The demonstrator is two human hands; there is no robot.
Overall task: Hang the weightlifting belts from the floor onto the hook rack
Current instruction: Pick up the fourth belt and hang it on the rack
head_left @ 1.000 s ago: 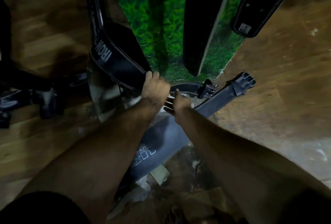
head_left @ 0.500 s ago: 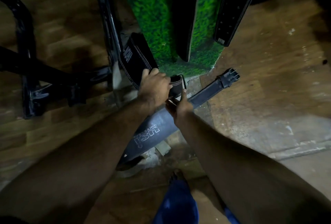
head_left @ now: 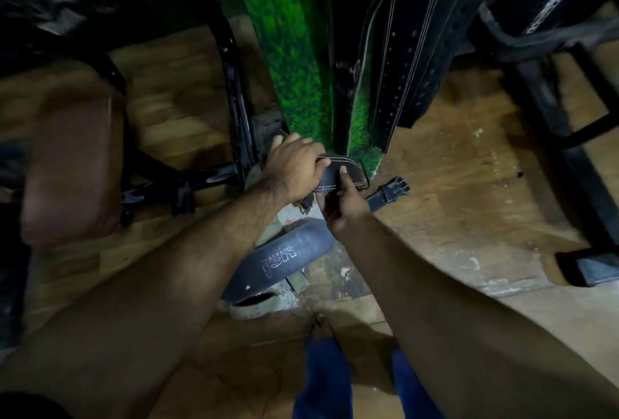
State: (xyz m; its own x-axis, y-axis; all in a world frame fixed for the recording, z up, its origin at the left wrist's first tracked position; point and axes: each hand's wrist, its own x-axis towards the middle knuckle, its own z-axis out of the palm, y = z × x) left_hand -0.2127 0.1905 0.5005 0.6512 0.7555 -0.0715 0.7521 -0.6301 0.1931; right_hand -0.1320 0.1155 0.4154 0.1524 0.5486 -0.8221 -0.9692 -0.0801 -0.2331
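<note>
Looks partway done from where I'm standing: a few long black perforated leather belts already hang by the green turf-covered wall. Left hand and right hand both clutch a black white-stitched belt low down. Another dark lettered belt lies on the wooden floor, untouched.

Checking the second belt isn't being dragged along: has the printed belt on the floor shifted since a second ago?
No. The printed belt lies on the same broken floor patch, buckle end beside the green panel; only the camera moved.
</note>
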